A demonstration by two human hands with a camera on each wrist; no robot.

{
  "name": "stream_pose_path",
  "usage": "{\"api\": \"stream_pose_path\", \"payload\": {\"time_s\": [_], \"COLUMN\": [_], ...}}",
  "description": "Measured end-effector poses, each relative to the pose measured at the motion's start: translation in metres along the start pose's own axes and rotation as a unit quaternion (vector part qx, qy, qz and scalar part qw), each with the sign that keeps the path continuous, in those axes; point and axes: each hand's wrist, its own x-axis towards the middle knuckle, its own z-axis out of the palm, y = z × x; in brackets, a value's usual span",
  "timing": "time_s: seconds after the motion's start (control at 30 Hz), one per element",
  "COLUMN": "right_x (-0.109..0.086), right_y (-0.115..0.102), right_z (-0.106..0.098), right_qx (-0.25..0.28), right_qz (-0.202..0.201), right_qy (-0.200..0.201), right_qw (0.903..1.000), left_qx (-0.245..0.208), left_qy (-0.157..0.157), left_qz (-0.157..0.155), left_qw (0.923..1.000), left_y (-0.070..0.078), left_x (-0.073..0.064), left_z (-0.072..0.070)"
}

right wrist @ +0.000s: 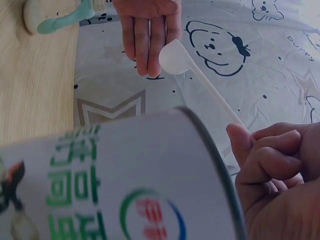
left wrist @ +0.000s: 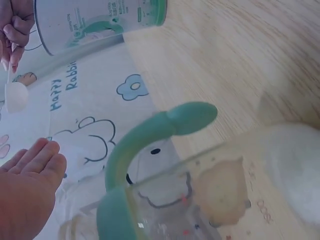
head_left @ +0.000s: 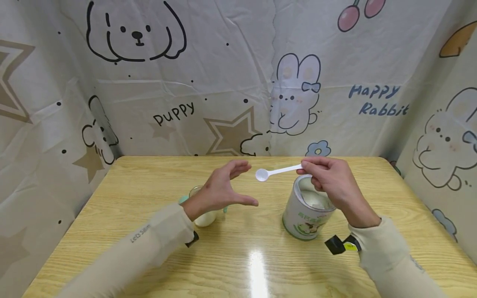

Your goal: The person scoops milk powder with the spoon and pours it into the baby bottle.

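Note:
My right hand (head_left: 333,179) pinches the end of a white plastic measuring scoop (head_left: 284,169) by its handle. The scoop's round bowl points left, beyond the rim of an open milk powder can (head_left: 306,221). Pale powder shows inside the can below my right hand. My left hand (head_left: 220,188) is held in the air with fingers and thumb spread apart, facing the scoop and holding nothing. Below and behind it stands a clear baby bottle (head_left: 204,219) with mint green handles (left wrist: 135,140). White contents (left wrist: 300,170) lie at the bottle's bottom. My left forearm partly hides the bottle in the head view.
Can and bottle both stand on a light wood-grain table (head_left: 257,265). A cartoon-printed cloth (head_left: 223,82) hangs close behind the table and along both sides. Black straps with small devices sit at both wrists.

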Motion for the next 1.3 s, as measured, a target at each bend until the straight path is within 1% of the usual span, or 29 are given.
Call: {"api": "stream_pose_path", "payload": {"time_s": [0.1,0.33,0.67,0.87,1.1,1.3], "right_x": [-0.001,-0.004,-0.008,-0.009,-0.01,-0.011], "right_y": [0.003,0.01,0.018,0.022,0.027,0.031], "right_z": [-0.005,-0.019,-0.038,-0.048,-0.057,-0.066], "right_qx": [0.006,-0.019,-0.033,-0.034,-0.025,0.024], "right_qz": [-0.003,-0.007,-0.012,-0.025,-0.03,-0.033], "right_qy": [0.001,0.013,0.03,0.039,0.05,0.051], "right_qw": [1.0,0.9997,0.9989,0.9983,0.998,0.9979], "left_qx": [0.001,0.002,-0.005,-0.006,-0.001,0.002], "left_qy": [-0.002,-0.011,-0.017,-0.023,-0.027,-0.032], "left_qz": [0.003,0.007,0.01,0.015,0.023,0.032], "left_qw": [1.0,0.9999,0.9998,0.9996,0.9994,0.999], "left_y": [0.001,0.004,0.008,0.009,0.01,0.011], "left_x": [0.002,0.005,0.013,0.016,0.019,0.022], "left_z": [0.004,0.015,0.031,0.038,0.047,0.055]}}
